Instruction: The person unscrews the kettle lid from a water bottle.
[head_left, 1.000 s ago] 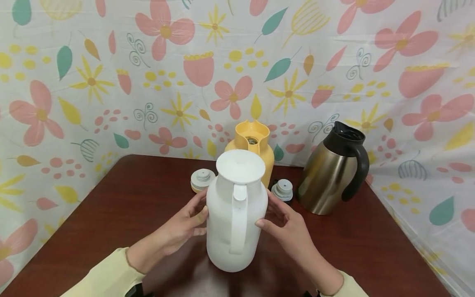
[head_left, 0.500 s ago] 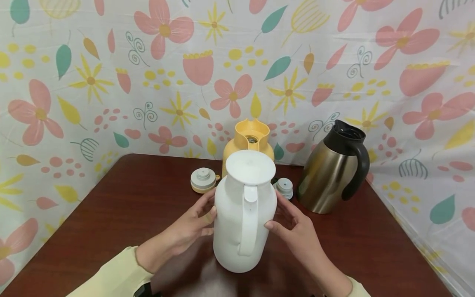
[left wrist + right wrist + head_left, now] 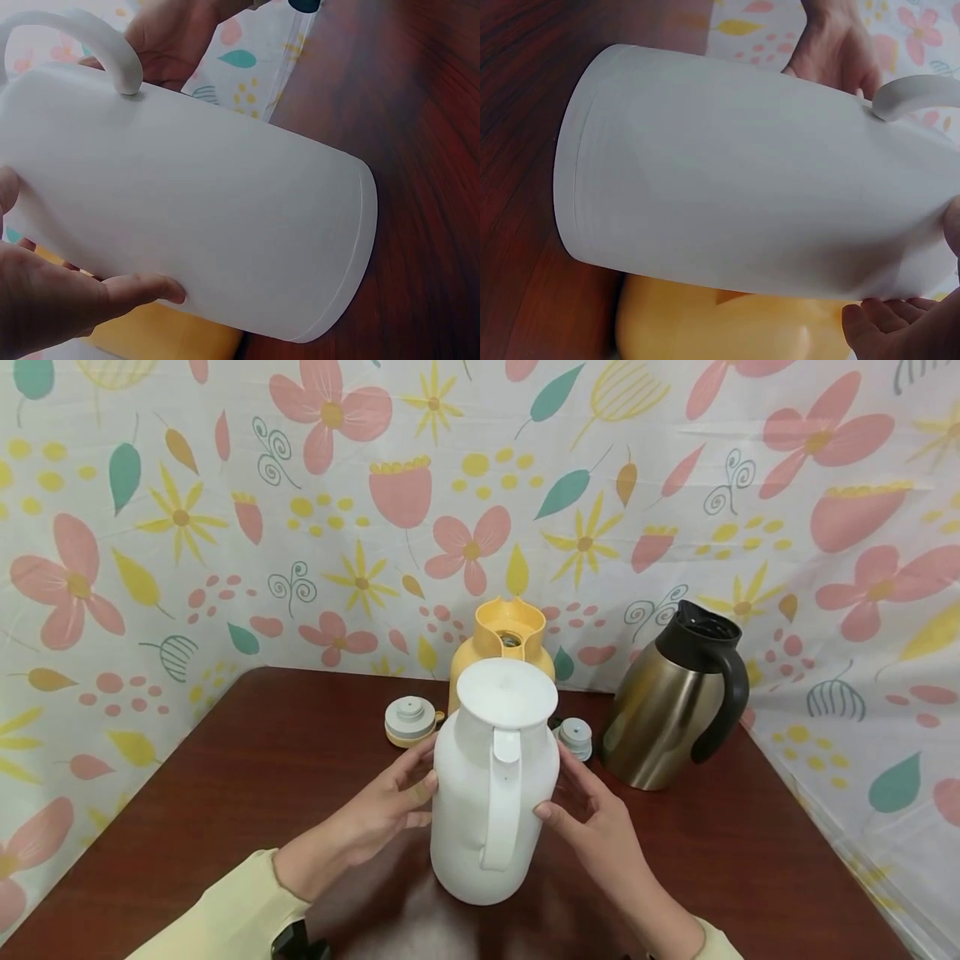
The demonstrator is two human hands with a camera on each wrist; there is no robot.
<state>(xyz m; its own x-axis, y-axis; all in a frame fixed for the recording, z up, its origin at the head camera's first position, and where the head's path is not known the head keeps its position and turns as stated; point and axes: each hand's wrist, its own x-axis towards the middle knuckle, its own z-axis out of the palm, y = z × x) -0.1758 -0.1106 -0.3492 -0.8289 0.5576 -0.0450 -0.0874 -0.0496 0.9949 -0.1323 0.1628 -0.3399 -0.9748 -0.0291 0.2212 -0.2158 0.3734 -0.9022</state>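
Note:
A white thermos jug, topped by a round white disc, stands in front of me with its handle facing my side. My left hand holds its left side, thumb on the front and fingers reaching behind. On the opposite side my right hand holds it in the same way. Both wrist views show the smooth white body and its lower end close to the table; whether the base touches the wood I cannot tell. Some fingertips are hidden behind the jug.
Just behind stands a yellow thermos jug with its top uncovered. A grey-and-yellow stopper lies to its left, a grey stopper to its right. A steel jug with black handle stands at the right on the dark wooden table.
Over the first half second both hands shifted the white jug slightly to the right, showing more of the yellow stopper's tab. Since then jug and hands have hardly moved.

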